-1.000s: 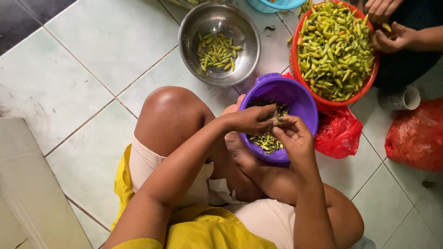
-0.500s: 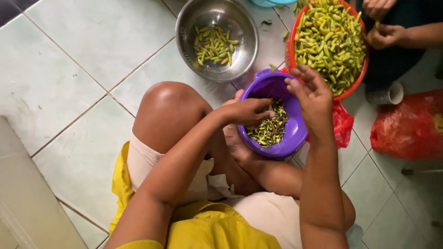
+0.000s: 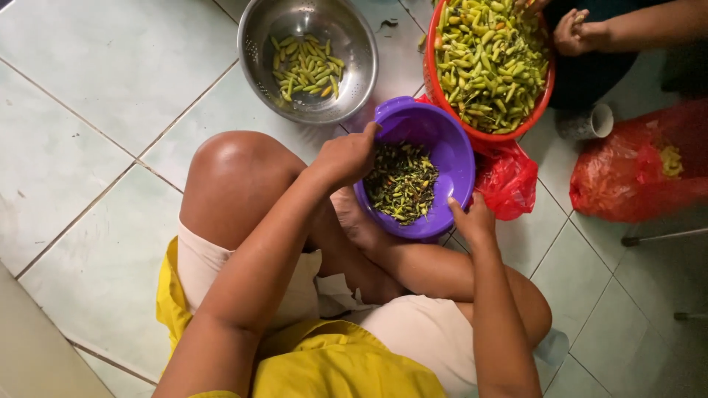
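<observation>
I sit on a tiled floor with a purple bowl (image 3: 424, 118) resting by my foot. It holds dark green stems and trimmings (image 3: 402, 184). My left hand (image 3: 345, 156) is curled over the bowl's left rim. With its thumb on the edge, my right hand (image 3: 472, 220) grips the near right rim. A metal colander (image 3: 258, 70) with a small heap of green chillies (image 3: 306, 66) stands beyond my knee. A red basket (image 3: 429, 72) piled with green chillies (image 3: 490, 63) touches the bowl's far side.
Another person's hand (image 3: 579, 33) reaches in at the red basket's right edge. A crumpled red plastic bag (image 3: 507, 180) lies right of the bowl, a larger one (image 3: 634, 166) farther right. A small white cup (image 3: 586, 121) lies between them.
My right hand came back from the red basket to the bowl's near right rim. My left hand shifted from over the bowl's contents to its left rim.
</observation>
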